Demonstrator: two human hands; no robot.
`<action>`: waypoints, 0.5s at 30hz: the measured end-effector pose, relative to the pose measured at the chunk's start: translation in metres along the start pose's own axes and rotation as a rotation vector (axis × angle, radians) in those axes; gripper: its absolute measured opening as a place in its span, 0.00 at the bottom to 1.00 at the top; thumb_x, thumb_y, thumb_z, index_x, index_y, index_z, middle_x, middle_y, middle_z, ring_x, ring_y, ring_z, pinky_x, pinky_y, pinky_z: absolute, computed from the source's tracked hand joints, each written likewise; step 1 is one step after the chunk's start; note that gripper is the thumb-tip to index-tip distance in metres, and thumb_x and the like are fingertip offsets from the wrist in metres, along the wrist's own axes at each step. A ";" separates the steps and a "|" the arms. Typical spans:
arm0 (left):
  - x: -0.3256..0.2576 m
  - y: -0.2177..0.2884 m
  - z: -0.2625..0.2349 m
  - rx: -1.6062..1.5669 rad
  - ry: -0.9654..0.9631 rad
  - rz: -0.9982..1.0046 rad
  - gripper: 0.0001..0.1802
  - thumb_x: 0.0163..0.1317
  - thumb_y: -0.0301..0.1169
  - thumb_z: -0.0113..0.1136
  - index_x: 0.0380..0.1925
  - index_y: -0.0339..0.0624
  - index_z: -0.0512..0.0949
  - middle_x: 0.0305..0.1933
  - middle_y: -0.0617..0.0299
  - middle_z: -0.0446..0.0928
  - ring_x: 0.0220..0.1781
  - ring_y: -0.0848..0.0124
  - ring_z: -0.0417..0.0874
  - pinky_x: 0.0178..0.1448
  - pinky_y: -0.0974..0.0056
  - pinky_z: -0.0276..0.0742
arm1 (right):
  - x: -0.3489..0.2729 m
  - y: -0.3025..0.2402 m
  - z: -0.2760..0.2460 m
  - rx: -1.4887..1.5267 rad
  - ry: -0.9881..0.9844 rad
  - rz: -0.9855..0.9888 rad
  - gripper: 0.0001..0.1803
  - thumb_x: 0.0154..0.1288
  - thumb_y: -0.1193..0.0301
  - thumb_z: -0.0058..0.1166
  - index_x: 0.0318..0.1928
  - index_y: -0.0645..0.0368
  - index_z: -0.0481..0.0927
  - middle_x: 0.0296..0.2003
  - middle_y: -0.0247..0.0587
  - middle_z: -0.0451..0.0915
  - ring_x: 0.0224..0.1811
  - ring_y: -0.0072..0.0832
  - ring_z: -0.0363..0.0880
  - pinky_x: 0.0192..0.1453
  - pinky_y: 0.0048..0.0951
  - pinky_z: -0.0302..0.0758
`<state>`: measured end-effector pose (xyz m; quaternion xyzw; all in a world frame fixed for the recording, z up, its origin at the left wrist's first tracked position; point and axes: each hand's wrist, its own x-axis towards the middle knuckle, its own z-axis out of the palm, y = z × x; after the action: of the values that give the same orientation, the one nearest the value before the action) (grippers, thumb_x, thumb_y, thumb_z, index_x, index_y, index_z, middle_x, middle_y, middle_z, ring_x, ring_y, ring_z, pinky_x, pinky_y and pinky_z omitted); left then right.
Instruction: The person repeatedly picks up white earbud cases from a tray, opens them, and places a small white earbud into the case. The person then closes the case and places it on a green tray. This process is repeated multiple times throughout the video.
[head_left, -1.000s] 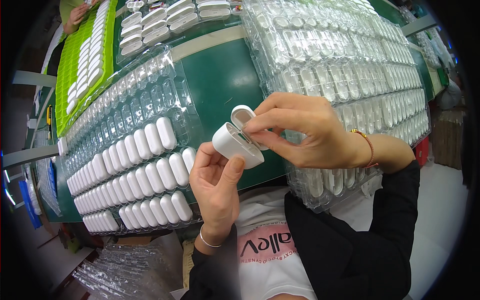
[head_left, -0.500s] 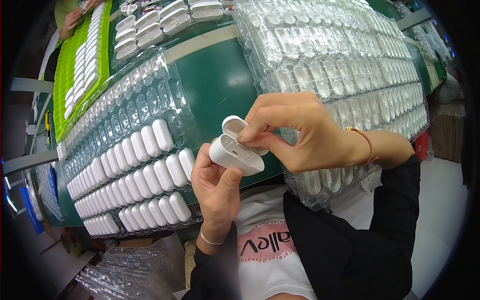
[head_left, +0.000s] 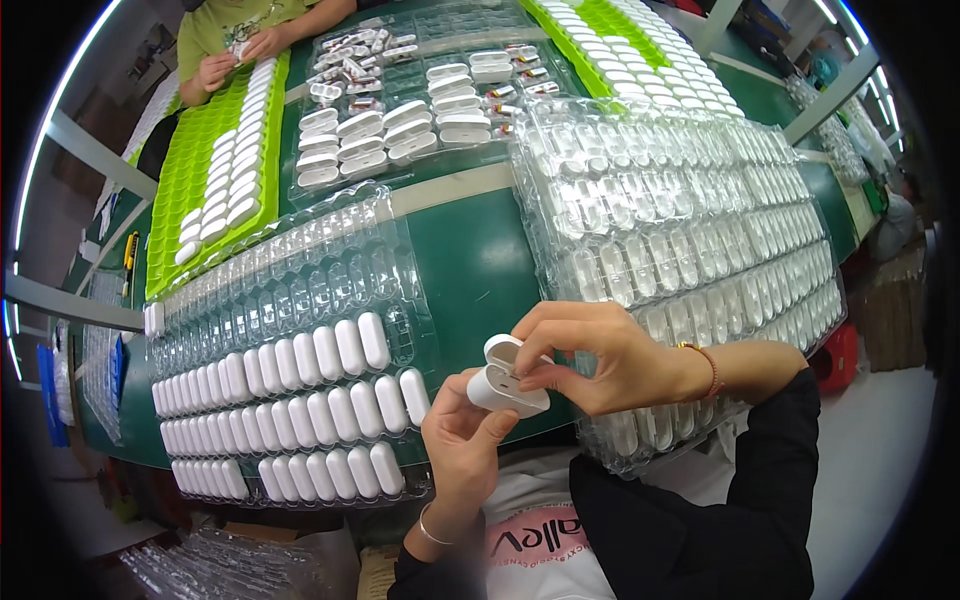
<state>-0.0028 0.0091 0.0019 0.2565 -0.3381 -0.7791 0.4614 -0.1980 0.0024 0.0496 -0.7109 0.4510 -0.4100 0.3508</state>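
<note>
The left hand (head_left: 462,440) grips a small white case (head_left: 506,384) from below, lid flipped open, while the right hand (head_left: 600,360) pinches its fingertips together at the case's open top, all held above the near edge of the green table (head_left: 480,270). To the left lies a clear plastic tray (head_left: 290,350), its nearer rows filled with white cases and its far rows bare; to the right sits a stack of clear trays (head_left: 690,230), and farther off a bright green tray (head_left: 215,190) carries more white cases.
</note>
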 end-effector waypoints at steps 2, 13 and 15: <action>-0.002 0.001 -0.004 0.008 -0.034 0.008 0.17 0.61 0.23 0.65 0.49 0.34 0.72 0.49 0.57 0.78 0.51 0.71 0.80 0.58 0.63 0.77 | 0.002 -0.003 -0.006 0.024 -0.088 0.068 0.08 0.55 0.75 0.65 0.36 0.55 0.81 0.33 0.34 0.78 0.29 0.29 0.76 0.31 0.27 0.72; 0.009 0.009 0.003 0.150 0.238 0.354 0.33 0.65 0.21 0.58 0.67 0.35 0.56 0.57 0.50 0.73 0.59 0.66 0.76 0.61 0.63 0.75 | 0.007 -0.021 0.010 -0.206 -0.061 -0.068 0.08 0.56 0.72 0.64 0.38 0.53 0.83 0.21 0.35 0.77 0.20 0.30 0.77 0.24 0.30 0.71; 0.005 0.008 0.000 0.160 0.205 0.359 0.33 0.64 0.21 0.59 0.67 0.35 0.56 0.58 0.50 0.73 0.58 0.67 0.77 0.61 0.64 0.74 | 0.009 -0.020 0.016 -0.297 -0.031 -0.146 0.08 0.57 0.72 0.63 0.38 0.53 0.82 0.19 0.36 0.77 0.19 0.32 0.78 0.23 0.31 0.71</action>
<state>-0.0009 0.0015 0.0078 0.3057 -0.3904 -0.6251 0.6028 -0.1741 0.0034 0.0622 -0.7922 0.4483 -0.3521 0.2181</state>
